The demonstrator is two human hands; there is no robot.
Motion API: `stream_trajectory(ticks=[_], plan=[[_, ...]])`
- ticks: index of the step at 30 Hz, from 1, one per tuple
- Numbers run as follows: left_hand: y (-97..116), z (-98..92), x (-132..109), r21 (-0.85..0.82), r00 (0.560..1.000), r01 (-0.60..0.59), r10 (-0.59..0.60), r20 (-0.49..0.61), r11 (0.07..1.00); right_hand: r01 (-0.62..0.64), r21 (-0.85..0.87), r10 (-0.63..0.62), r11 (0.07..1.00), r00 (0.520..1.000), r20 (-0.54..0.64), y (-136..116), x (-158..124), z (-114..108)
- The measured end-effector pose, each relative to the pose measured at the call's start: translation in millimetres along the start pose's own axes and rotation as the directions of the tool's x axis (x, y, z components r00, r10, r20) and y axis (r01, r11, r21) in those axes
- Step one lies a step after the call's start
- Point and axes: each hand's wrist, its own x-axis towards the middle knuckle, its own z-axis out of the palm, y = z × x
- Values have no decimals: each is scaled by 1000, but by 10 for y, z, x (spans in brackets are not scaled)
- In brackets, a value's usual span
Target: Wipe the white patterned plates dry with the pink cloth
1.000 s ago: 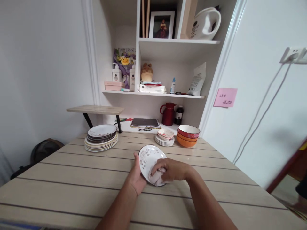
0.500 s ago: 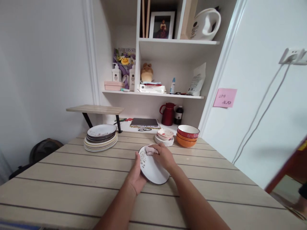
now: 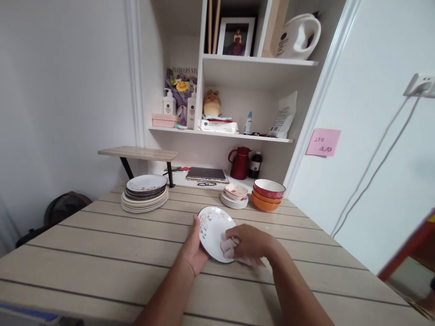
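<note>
A white plate (image 3: 215, 222) with a dark rim and a grey flower pattern is tilted towards me above the wooden table. My left hand (image 3: 195, 246) grips its left edge, thumb on the rim and the other fingers out of sight beneath. Bunched in the fingers of my right hand (image 3: 251, 242) is a pale cloth (image 3: 228, 246), pressed on the plate's lower right part. A loose end of the cloth trails past the rim, blurred by motion.
On the left stands a stack of plates (image 3: 146, 195) by a small raised shelf (image 3: 139, 153). Farther back are small dishes on saucers (image 3: 234, 199) and stacked bowls (image 3: 268, 195). A red jug (image 3: 240, 164), a dark bottle (image 3: 255, 165) and a laptop (image 3: 206, 173) lie behind.
My right hand has moved the cloth from the plate's top down to its lower right side. The left hand keeps its hold on the plate. The view has shifted slightly.
</note>
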Motion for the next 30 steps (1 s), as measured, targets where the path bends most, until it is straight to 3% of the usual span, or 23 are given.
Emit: stream_trajectory(ticks=[3, 5, 7, 10, 15, 19, 23, 26, 30], plan=[[4, 10, 2, -12, 999, 11, -11, 31, 1000, 155, 135, -154, 979, 988, -21, -139, 48, 39], [5, 23, 2, -6, 1000, 5, -5, 27, 1000, 288, 226, -264, 931, 956, -127, -213, 149, 106], [4, 33, 1, 2, 1000, -17, 17, 2, 1000, 376, 262, -299, 889, 909, -292, -272, 284, 189], [-5, 38, 2, 4, 997, -64, 64, -33, 998, 316, 218, -192, 923, 872, -450, -318, 473, 280], [-14, 39, 0, 26, 997, -56, 57, -49, 998, 46, 200, 69, 979, 845, -530, -198, 574, 234], [-6, 40, -3, 25, 997, -48, 49, -55, 999, -206, 127, 242, 970, 853, -462, 14, 446, 116], [-7, 39, -6, 4, 997, -48, 48, -58, 999, -308, 24, 306, 951, 930, -205, 114, 207, 12], [-12, 34, -7, -4, 998, -34, 34, -49, 999, -159, 58, 159, 986, 987, 1, 41, 58, -28], [-7, 15, 1, -21, 999, -3, 3, 35, 1000, 91, 167, -97, 982, 995, 23, -152, 26, -8]])
